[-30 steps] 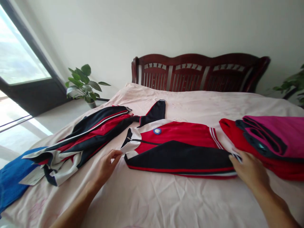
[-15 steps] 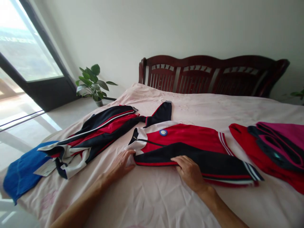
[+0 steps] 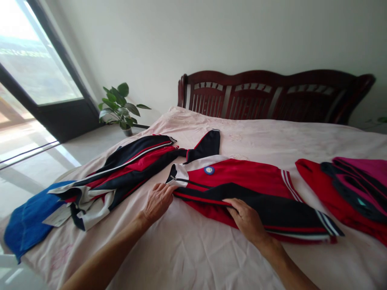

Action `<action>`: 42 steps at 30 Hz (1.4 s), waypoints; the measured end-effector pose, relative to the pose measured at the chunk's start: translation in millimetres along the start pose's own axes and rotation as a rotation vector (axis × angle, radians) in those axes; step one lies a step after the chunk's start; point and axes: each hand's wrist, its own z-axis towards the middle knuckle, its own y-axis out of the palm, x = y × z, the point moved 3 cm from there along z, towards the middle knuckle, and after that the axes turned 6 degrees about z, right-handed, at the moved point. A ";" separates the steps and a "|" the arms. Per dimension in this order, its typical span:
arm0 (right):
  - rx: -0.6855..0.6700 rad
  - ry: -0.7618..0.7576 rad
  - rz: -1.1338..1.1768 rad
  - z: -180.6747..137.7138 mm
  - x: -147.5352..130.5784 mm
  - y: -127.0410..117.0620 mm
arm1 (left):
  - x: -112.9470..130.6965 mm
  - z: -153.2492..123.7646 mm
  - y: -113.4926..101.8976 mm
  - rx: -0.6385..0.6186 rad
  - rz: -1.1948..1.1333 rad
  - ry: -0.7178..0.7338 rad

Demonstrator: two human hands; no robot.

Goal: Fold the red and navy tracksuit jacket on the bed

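Observation:
A red, navy and white zip jacket (image 3: 242,171) with a round blue badge lies front up across the bed, its collar to the left. The near navy sleeve is folded over the front. My left hand (image 3: 160,199) is closed on the shoulder edge beside the white collar. Farther right, my right hand (image 3: 246,217) pinches the red-trimmed edge of the near sleeve, thumb under the cloth. Red fabric of the body shows below the sleeve between my hands. The far sleeve (image 3: 208,145) stretches away toward the headboard.
Another navy, red and white jacket (image 3: 133,165) lies crumpled on the left, over a blue cloth (image 3: 30,217). Folded red and magenta clothes (image 3: 359,181) sit at the right. A dark wooden headboard (image 3: 272,96) stands behind the bed. A potted plant (image 3: 121,106) is on the floor.
My left hand has closed on the shoulder edge. Both hands have lifted the near sleeve's edge slightly and shifted it away from me, exposing red fabric underneath.

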 end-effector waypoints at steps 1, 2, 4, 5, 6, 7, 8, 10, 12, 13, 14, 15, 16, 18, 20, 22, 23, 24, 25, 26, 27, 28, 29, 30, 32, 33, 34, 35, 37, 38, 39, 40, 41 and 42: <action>-0.011 -0.028 -0.021 -0.8 -0.7 0.4 | -3.1 1.9 -0.8 -0.010 0.011 0.007; -0.025 -0.057 -0.051 -2.0 -1.4 0.7 | -6.3 4.1 -1.5 -0.029 0.022 0.014; -0.055 -0.115 -0.129 -5.5 -1.6 1.1 | -12.8 8.7 -3.4 -0.076 0.033 0.034; -0.068 -0.140 -0.173 -7.7 -0.7 1.0 | -15.6 10.9 -4.4 -0.105 0.026 0.054; -0.076 -0.162 -0.215 -10.1 1.0 0.6 | -18.0 12.8 -5.5 -0.136 0.013 0.080; -0.077 -0.179 -0.253 -12.5 3.5 -0.1 | -20.0 14.5 -6.7 -0.164 -0.003 0.106; -0.072 -0.189 -0.285 -14.9 6.4 -1.0 | -21.6 16.1 -8.2 -0.186 -0.018 0.128; -0.063 -0.199 -0.326 -19.0 12.6 -3.0 | -23.8 18.6 -11.2 -0.214 -0.038 0.147; -0.074 -0.203 -0.343 -21.8 17.5 -4.4 | -23.6 20.3 -13.4 -0.226 -0.042 0.159; -0.085 -0.204 -0.345 -22.6 19.1 -4.8 | -22.6 20.6 -13.7 -0.232 -0.039 0.169; -0.097 -0.207 -0.347 -23.1 20.2 -5.0 | -21.2 20.4 -13.4 -0.237 -0.031 0.177; -0.111 -0.211 -0.352 -23.5 20.9 -5.0 | -19.7 19.8 -12.5 -0.241 -0.018 0.174; -0.122 -0.215 -0.360 -23.9 21.5 -5.1 | -18.4 18.8 -11.1 -0.242 -0.003 0.158; -0.140 -0.219 -0.391 -25.2 23.0 -5.4 | -15.9 15.3 -7.5 -0.238 0.028 0.100; -0.151 -0.215 -0.433 -28.2 26.1 -6.8 | -12.8 10.6 -3.7 -0.227 0.058 0.051; -0.161 -0.218 -0.474 -33.0 30.4 -9.3 | -8.8 6.0 -1.3 -0.198 0.092 0.036; -0.164 -0.221 -0.495 -35.6 32.9 -10.7 | -6.8 4.1 -0.7 -0.172 0.107 0.037; -0.167 -0.226 -0.516 -38.2 35.3 -12.1 | -4.8 2.5 -0.6 -0.141 0.116 0.042; -0.169 -0.230 -0.538 -40.4 37.5 -13.3 | -2.7 1.1 -0.5 -0.109 0.114 0.055; -0.168 -0.233 -0.559 -42.2 39.3 -14.2 | -0.7 -0.2 -0.2 -0.082 0.100 0.077; -0.166 -0.238 -0.577 -43.5 40.3 -14.7 | 1.3 -1.5 0.5 -0.065 0.073 0.107; -0.167 -0.245 -0.591 -44.2 40.6 -14.8 | 3.3 -2.9 1.7 -0.062 0.038 0.146; -0.170 -0.254 -0.600 -44.5 40.2 -14.6 | 4.9 -4.5 3.6 -0.074 0.004 0.183; -0.176 -0.258 -0.608 -44.5 39.6 -14.5 | 6.1 -6.4 5.7 -0.094 -0.025 0.214; -0.194 -0.261 -0.620 -44.8 38.8 -15.3 | 6.3 -10.9 10.4 -0.141 -0.059 0.236; -0.204 -0.258 -0.627 -45.7 39.7 -16.8 | 5.3 -13.8 12.5 -0.159 -0.067 0.228; -0.211 -0.252 -0.636 -47.5 41.9 -19.6 | 3.8 -17.1 14.4 -0.171 -0.072 0.211; -0.211 -0.239 -0.647 -50.5 45.9 -23.8 | 2.0 -21.1 15.9 -0.179 -0.077 0.199; -0.188 -0.185 -0.674 -60.3 59.1 -36.3 | -1.7 -30.4 18.2 -0.183 -0.074 0.192; -0.164 -0.146 -0.688 -66.8 67.7 -44.2 | -3.4 -35.3 18.7 -0.180 -0.068 0.195; -0.138 -0.108 -0.699 -73.8 76.7 -52.5 | -4.8 -39.6 18.8 -0.172 -0.058 0.195; -0.114 -0.073 -0.707 -80.6 85.3 -60.6 | -5.6 -42.6 18.1 -0.158 -0.045 0.190; -0.093 -0.043 -0.711 -86.3 92.5 -67.9 | -5.3 -43.4 16.7 -0.140 -0.028 0.179; -0.074 -0.015 -0.710 -90.1 97.7 -73.9 | -3.5 -41.4 14.7 -0.119 -0.008 0.160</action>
